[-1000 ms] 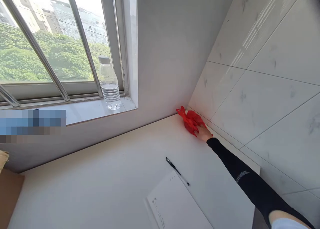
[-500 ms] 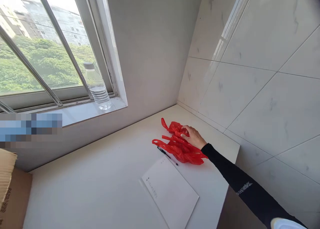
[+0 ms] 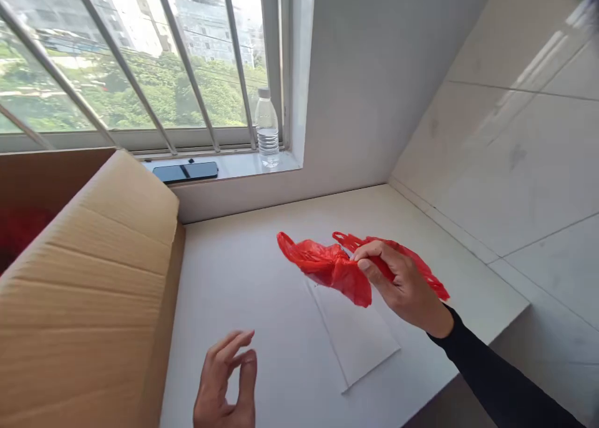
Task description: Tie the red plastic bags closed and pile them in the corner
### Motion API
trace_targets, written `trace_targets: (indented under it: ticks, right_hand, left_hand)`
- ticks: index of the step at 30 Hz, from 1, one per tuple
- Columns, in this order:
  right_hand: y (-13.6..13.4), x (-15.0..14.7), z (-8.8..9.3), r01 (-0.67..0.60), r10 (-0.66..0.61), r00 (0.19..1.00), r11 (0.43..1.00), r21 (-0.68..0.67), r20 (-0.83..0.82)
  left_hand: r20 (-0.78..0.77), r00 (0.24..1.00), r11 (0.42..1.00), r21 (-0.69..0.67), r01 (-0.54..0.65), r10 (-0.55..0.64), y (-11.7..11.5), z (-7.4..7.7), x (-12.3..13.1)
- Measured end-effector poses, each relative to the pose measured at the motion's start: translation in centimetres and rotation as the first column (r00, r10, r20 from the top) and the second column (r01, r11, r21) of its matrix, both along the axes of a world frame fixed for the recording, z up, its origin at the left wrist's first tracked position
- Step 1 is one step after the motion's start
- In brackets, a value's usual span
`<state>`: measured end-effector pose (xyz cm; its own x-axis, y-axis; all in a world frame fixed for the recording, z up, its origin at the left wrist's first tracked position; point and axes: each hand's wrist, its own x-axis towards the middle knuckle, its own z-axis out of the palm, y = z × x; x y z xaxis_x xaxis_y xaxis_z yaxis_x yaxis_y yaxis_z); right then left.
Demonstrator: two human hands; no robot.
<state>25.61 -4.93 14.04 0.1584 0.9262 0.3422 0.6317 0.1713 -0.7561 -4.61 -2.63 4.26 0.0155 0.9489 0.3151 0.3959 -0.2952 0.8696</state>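
Note:
My right hand (image 3: pixel 402 284) pinches a crumpled red plastic bag (image 3: pixel 322 266) between thumb and fingers. The bag is raised over the white sheet or pad of paper (image 3: pixel 362 340), with its handle loop pointing left. Behind my right hand, more red plastic bags (image 3: pixel 421 262) lie on the white table (image 3: pixel 266 291), partly covered by the hand. My left hand (image 3: pixel 222 381) is at the bottom, above the table and left of the paper. Its fingers are curved, with a gap to the thumb and nothing between them.
An opened cardboard box (image 3: pixel 107 259) stands at the left, with something red inside. On the window sill (image 3: pixel 238 167) are a phone (image 3: pixel 187 171) and a clear water bottle (image 3: pixel 268 138). A tiled wall (image 3: pixel 528 160) bounds the table at the right.
My right hand has lifted one red bag off the pile, toward me. My left hand has come into view. The view has turned left, showing more of the box. The pen is no longer seen.

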Motion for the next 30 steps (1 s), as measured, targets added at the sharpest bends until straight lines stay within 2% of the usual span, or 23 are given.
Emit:
trace_targets:
  ticks: [2,4,7,9,11,13,15,17,20,22,26,30]
  right_hand:
    - [0.3,-3.2,-2.2,-0.166,0.161,0.984,0.985,-0.054,-0.076]
    - [0.8,-6.1,-5.0,-0.289,0.276,0.953,0.953,-0.092,-0.128]
    - [1.0,-9.2,-8.5,-0.372,0.355,0.924,0.92,-0.122,-0.141]
    - [0.7,-10.2,-9.6,-0.332,0.321,0.941,0.938,-0.104,-0.105]
    - [-0.1,-10.7,-9.7,-0.216,0.216,0.976,0.976,-0.024,-0.001]
    - [-1.0,-11.3,-9.3,-0.124,0.113,0.985,0.989,0.079,0.129]
    - [-1.7,-11.9,-8.9,-0.117,0.089,0.966,0.988,0.101,0.241]
    - [-2.1,-12.4,-8.8,-0.147,0.13,0.944,0.988,0.036,0.304]
    - [-2.0,-12.5,-9.0,-0.19,0.207,0.938,0.978,-0.087,0.279]
    - [-2.1,-12.3,-9.2,-0.239,0.262,0.935,0.963,-0.122,0.239]
    - [-2.6,-11.3,-9.0,-0.303,0.316,0.93,0.948,-0.099,0.186]
    - [-3.2,-10.0,-9.0,-0.269,0.275,0.95,0.961,-0.06,0.15]
  left_hand:
    - [-0.111,0.994,0.985,0.168,0.026,-0.007,-0.4,1.4,1.0]
    - [-0.257,0.965,0.974,0.2,0.108,-0.055,-0.5,1.8,1.5]
    - [-0.437,0.882,0.98,0.003,0.197,-0.176,-0.5,0.9,0.9]
    - [-0.453,0.864,0.976,-0.118,0.184,-0.218,-0.8,0.3,0.1]
    - [-0.419,0.883,0.974,-0.166,0.152,-0.209,-1.2,0.2,-0.5]
    - [-0.366,0.912,0.976,-0.178,0.128,-0.187,-1.6,0.6,-0.7]
    - [-0.299,0.935,0.972,-0.188,0.138,-0.191,-1.8,1.3,-0.4]
    - [-0.24,0.947,0.968,-0.183,0.17,-0.212,-2.0,1.9,0.0]
    - [-0.233,0.944,0.964,-0.184,0.192,-0.233,-2.3,2.3,0.4]
    - [-0.272,0.929,0.956,-0.221,0.193,-0.251,-2.6,2.4,0.5]
    - [-0.316,0.916,0.954,-0.243,0.175,-0.248,-3.2,2.4,0.2]
    - [-0.271,0.947,0.959,-0.267,0.098,-0.172,-3.2,2.2,-1.0]
